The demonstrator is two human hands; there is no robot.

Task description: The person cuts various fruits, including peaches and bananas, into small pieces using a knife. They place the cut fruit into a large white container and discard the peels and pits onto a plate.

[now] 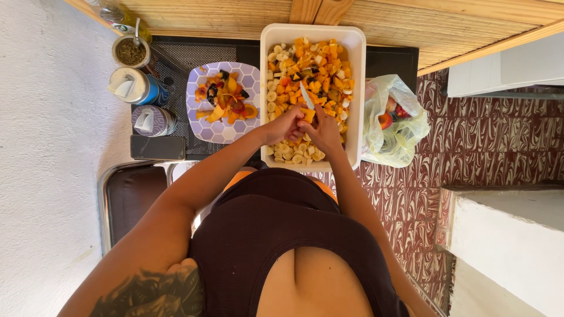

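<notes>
Both forearms reach forward from the body and meet over the near half of a deep white rectangular plastic tub point(356, 88) filled with chopped orange fruit cubes point(320, 67) and pale banana slices point(294, 154). The left hand point(284, 125) is curled narrowly around a small piece of orange fruit point(308, 115), thumb and fingertips pinched on it. The right hand point(325, 134) is closed on the handle of a small kitchen knife with a pale blade point(306, 95); the blade points away from the body and rests above the fruit pieces near the tub's middle. The two hands touch each other just above the banana slices at the tub's near edge.

The tub stands on a dark perforated metal table point(176, 58), against its far edge by the bamboo wall. Just to the tub's left lies a lilac plate with a hexagon pattern point(208, 132) carrying mixed fruit scraps. Along the table's left edge sit three lidded cans and a jar point(136, 86), with a dark phone point(157, 147) at the near left corner. Touching the tub's right wall hangs a clear plastic bag of fruit peelings point(395, 126), over the patterned red floor. Open room remains only between the plate and the phone.
</notes>
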